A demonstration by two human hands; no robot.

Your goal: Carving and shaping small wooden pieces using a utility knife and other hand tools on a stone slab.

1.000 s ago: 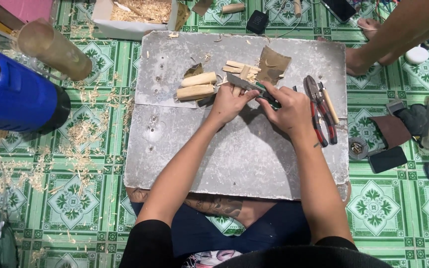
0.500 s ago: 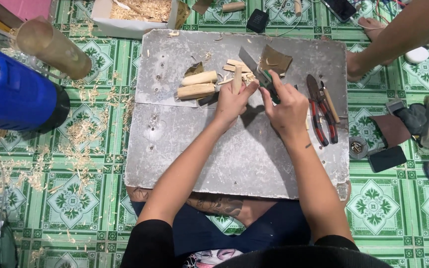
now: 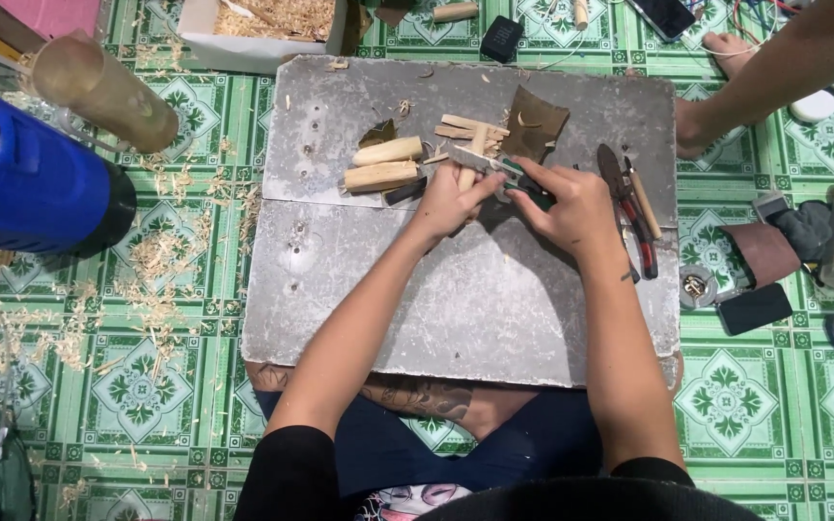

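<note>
Gripping a green-handled knife [image 3: 504,174] in the clenched right hand [image 3: 571,207], left hand [image 3: 446,201] clasping a wood stick [image 3: 472,159]. Working on a grey board [image 3: 475,299], open cardboard box [image 3: 263,24] of shavings beyond.

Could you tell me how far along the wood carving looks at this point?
Done: wood shavings litter the floor and split strips lie on the grey board. In hand: the left hand steadies a stick while the right hand works a knife on it. Left: two thicker round pieces lie beside, apparently uncut.
</note>
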